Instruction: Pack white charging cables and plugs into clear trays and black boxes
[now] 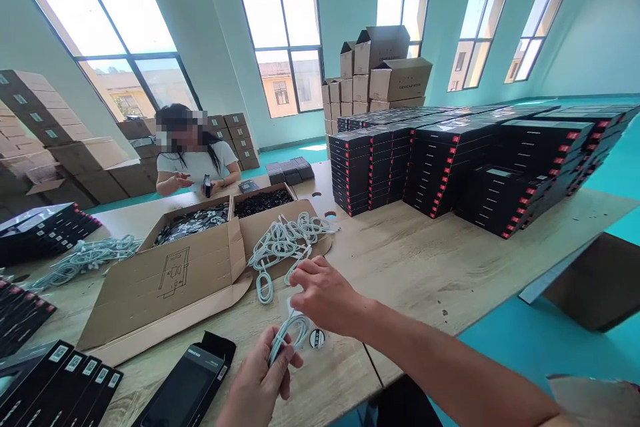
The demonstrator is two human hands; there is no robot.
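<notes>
My left hand (260, 380) is closed around a coiled white cable (290, 332) near the table's front edge. My right hand (325, 293) is just above it, fingers bent and pinching at the top of the same cable. A small round black-and-white piece (317, 338) sits beside the coil. Behind my hands lies a heap of white cables (285, 240) on a cardboard flap. An open black package (187, 383) lies left of my left hand.
An open cardboard box (200, 260) holds more cables. Black retail boxes are stacked high at the right (450, 160) and lie in rows at the left (55, 380). A co-worker (193, 160) sits across the wooden table (425, 260). Cartons stand by the windows.
</notes>
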